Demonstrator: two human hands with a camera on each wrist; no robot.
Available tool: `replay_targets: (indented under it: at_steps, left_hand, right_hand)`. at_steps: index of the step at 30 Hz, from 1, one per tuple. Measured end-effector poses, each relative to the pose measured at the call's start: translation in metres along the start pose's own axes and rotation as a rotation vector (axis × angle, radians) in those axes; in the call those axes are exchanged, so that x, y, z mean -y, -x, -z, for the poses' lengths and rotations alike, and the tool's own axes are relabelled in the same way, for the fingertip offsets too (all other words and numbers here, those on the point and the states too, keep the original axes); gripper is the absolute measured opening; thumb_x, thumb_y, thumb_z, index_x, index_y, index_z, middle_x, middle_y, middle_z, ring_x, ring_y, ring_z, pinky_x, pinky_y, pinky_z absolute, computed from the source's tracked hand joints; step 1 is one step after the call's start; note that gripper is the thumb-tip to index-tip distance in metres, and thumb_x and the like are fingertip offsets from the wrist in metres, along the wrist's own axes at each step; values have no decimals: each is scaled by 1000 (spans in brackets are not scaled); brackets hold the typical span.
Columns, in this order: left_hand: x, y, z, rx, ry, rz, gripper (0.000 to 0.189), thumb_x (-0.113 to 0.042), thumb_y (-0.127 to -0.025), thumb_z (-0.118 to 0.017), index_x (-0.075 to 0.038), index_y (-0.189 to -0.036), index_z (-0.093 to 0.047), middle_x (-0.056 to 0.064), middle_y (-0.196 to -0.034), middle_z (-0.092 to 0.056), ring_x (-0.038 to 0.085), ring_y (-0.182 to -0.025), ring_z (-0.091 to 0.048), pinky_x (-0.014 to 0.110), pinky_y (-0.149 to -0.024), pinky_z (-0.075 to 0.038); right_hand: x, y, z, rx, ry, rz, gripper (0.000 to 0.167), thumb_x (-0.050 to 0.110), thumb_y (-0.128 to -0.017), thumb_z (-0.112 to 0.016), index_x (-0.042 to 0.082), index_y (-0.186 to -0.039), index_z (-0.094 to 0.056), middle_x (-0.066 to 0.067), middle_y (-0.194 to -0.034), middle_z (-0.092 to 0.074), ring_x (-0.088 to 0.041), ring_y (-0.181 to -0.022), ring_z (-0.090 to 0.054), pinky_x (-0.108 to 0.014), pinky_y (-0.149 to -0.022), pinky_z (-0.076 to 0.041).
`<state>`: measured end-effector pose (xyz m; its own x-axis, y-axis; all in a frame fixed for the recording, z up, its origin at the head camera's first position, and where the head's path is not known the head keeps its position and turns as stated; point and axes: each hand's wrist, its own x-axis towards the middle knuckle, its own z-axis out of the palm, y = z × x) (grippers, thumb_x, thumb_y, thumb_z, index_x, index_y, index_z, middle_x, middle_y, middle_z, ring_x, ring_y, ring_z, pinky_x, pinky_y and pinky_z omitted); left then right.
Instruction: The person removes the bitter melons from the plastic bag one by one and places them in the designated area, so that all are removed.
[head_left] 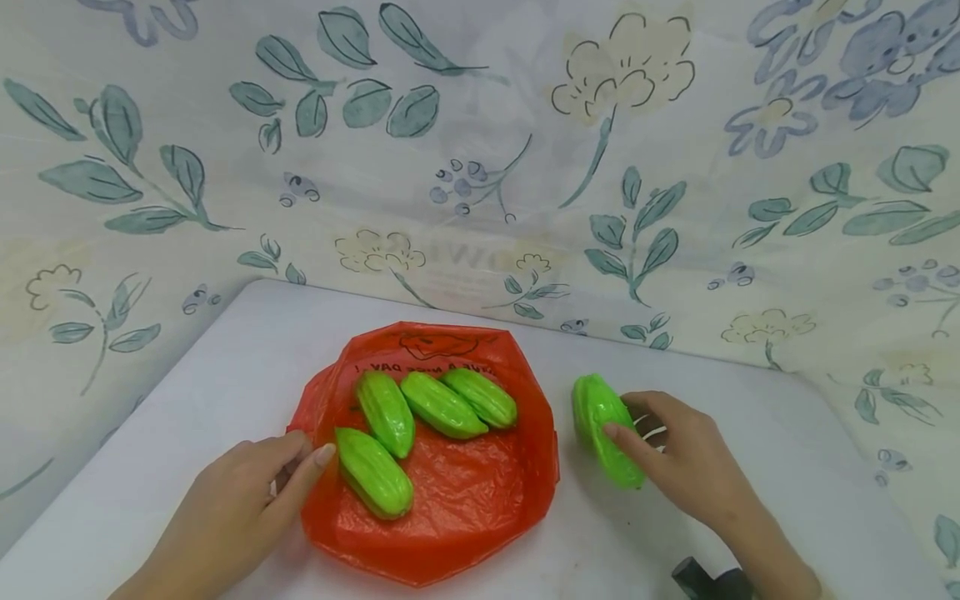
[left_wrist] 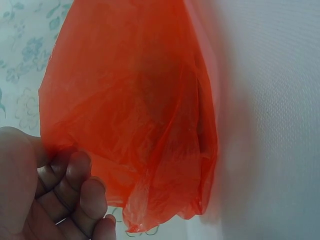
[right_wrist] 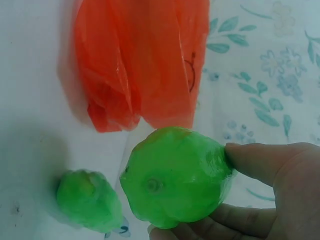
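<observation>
In the head view an open red plastic bag (head_left: 465,492) stands on the white table, with several glossy, ribbed green fruits (head_left: 375,473) lying inside. My left hand (head_left: 232,500) pinches the bag's left rim between thumb and fingers; the left wrist view shows the bag's thin side (left_wrist: 125,100) beside the curled fingers. To the right of the bag, my right hand (head_left: 690,458) grips a ribbed green fruit (head_left: 588,408) between thumb and fingers. The right wrist view shows this fruit (right_wrist: 175,175) end-on, with a second green fruit (right_wrist: 87,200) on the table below it.
A floral-patterned sheet (head_left: 480,167) rises behind and beside the white table (head_left: 247,358). At the bottom right of the head view, a black object (head_left: 705,579) is partly cut off near my right wrist.
</observation>
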<state>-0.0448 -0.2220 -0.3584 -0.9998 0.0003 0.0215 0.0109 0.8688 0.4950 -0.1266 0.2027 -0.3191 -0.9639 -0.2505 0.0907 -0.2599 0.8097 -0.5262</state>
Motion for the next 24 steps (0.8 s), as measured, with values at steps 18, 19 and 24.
replay_targets:
  at_steps: [18, 19, 24]
  left_hand:
    - [0, 1, 0, -16, 7, -37, 21, -36, -103, -67, -21, -91, -59, -9, -70, -49, 12, -71, -50, 23, -60, -46]
    - [0, 1, 0, -21, 8, -44, 21, -35, -104, -67, -21, -90, -59, -9, -70, -49, 12, -71, -50, 23, -59, -46]
    - [0, 0, 1, -22, 8, -33, 21, -36, -104, -67, -20, -91, -60, -8, -71, -49, 12, -71, -50, 23, -59, -46]
  right_hand:
    - [-35, -14, 3, -12, 36, -66, 56, 47, -101, -68, 0, -131, -64, -13, -115, -72, -28, -99, -71, -38, -75, -61]
    - [-37, -15, 3, -9, 39, -77, 58, 48, -102, -67, 0, -132, -63, -14, -116, -71, -29, -101, -71, -39, -76, -61]
    - [-48, -21, 3, 2, 49, -105, 61, 50, -103, -64, -2, -135, -62, -19, -122, -70, -34, -106, -70, -43, -79, -60]
